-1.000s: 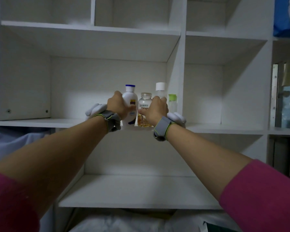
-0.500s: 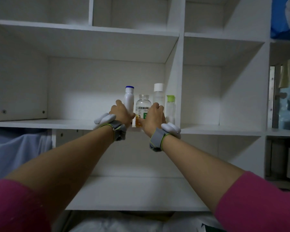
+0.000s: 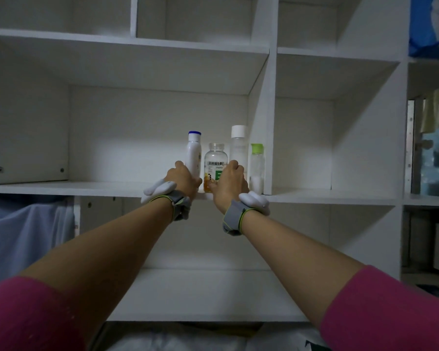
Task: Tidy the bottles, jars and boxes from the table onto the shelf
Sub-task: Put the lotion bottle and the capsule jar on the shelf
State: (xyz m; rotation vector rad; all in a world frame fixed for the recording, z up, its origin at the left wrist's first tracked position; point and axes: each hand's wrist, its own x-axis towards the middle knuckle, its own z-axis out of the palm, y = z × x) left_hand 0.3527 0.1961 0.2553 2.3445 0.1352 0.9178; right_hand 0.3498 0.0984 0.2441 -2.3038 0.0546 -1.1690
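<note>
Four containers stand in a row at the right end of the middle white shelf [image 3: 86,188]. A white bottle with a blue cap [image 3: 194,152] is leftmost, and my left hand [image 3: 183,178] curls around its base. Beside it is a clear vitamin jar [image 3: 215,158] with a green label and yellow capsules. My right hand [image 3: 230,179] wraps its lower right side, thumb at the bottom. A tall clear bottle with a white cap [image 3: 238,144] and a small green-capped bottle [image 3: 257,164] stand against the divider, untouched. Both wrists wear grey straps with white devices.
The shelf unit has several compartments; a vertical divider [image 3: 270,122] stands just right of the bottles. A lower shelf board [image 3: 200,292] lies beneath my arms. Blue cloth [image 3: 23,236] hangs at the lower left. Cluttered items sit at the far right edge.
The white bottle and jar now stand further back on the shelf, the bottle turned to its narrow side. Both hands have slid down from the middle of the containers to their bases.
</note>
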